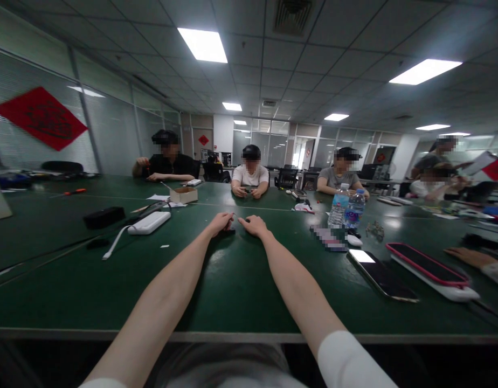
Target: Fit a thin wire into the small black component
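Note:
Both my arms reach forward over the green table point(236, 291), with the hands close together near its middle. My left hand point(220, 224) is closed, its fingers curled over a small dark item point(231, 231) whose kind I cannot make out. A slight reddish bit shows at its fingertips. Just to the right, my right hand point(254, 226) rests low over the tabletop, fingers bent and pointing left toward the other hand. A tiny dark spot shows by its thumb and forefinger; what it is stays unclear. A narrow gap separates the two hands.
Left lie a white power bank point(150, 222) with a cable, a black box point(104, 217) and an open carton point(183, 194). Right stand two water bottles point(354, 209) near a phone point(381, 274) and a red-edged phone point(427, 263) on a white block. Several people sit around the table.

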Available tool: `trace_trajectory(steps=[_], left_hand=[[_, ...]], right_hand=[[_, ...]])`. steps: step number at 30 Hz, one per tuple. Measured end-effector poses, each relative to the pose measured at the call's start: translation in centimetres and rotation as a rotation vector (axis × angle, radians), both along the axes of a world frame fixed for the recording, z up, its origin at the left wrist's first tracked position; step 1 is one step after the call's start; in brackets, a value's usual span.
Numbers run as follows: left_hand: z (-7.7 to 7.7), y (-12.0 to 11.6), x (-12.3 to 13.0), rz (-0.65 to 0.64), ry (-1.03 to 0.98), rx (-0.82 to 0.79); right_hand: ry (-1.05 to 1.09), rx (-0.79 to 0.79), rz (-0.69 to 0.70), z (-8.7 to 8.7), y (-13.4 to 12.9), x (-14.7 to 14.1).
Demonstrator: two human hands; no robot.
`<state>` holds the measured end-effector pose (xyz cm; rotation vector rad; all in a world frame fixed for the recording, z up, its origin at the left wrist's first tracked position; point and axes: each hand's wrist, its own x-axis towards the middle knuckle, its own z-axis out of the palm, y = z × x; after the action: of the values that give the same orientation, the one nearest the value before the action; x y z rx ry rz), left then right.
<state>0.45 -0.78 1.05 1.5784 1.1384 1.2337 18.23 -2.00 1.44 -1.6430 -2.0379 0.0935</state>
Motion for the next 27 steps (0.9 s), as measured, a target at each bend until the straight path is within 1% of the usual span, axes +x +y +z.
trace_trajectory(steps=[12,18,27], left_hand=[[-0.28,0.20,-0.07,-0.001,0.048,0.035],[-0.20,0.07,-0.11,0.002,0.070,0.042],[-0.57,0.66,-0.26,-0.004,0.093,0.057]], right_hand=[[-0.010,-0.010,-0.013,0.50,-0.73,0.00],[-0.030,-0.003,-0.005,0.20,-0.40,0.01],[-0.049,0.018,-0.007,-0.04,-0.16,0.05]])
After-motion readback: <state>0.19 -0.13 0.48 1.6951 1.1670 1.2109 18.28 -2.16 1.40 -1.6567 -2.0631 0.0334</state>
